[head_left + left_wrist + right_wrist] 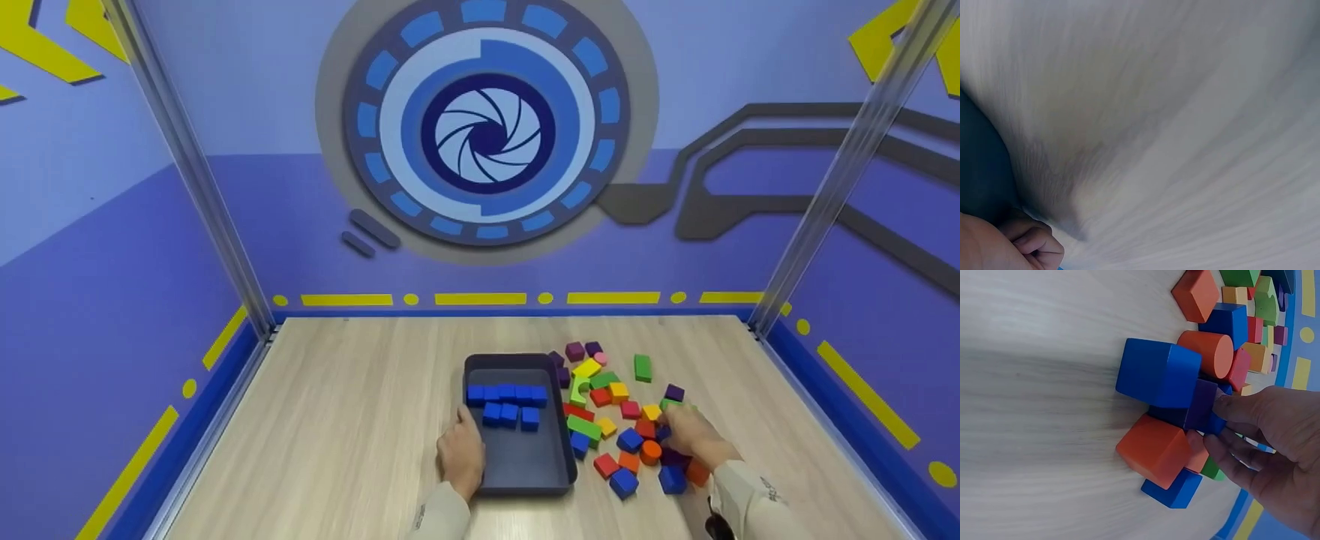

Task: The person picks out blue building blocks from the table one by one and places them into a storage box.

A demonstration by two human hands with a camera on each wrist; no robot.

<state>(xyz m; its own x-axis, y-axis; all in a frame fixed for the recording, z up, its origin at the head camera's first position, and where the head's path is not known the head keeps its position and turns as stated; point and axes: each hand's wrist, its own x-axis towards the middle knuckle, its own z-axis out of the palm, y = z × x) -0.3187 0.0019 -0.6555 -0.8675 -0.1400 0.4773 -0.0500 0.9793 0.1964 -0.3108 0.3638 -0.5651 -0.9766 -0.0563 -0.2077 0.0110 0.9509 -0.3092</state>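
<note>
Tray [525, 469] gripped by left hand [461, 454]; blue block [1216, 424] flanked by digits of right hand [1278, 450], clamping unclear; purple block [1201, 404] beside grip best left undisturbed

Pale wood-grain tabletop [360, 390] set within three blue-purple walls – back wall [255, 225] along the far edge, left wall [97, 315] and right wall [870, 300] flanking the side edges. Metal posts [195, 165] rise at the far-left and far-right corners. Back wall bears a round aperture-like emblem [487, 135] above the far edge's middle – yellow dashes [480, 298] and dots run low on all three walls, above a darker blue strip [487, 313].
</note>
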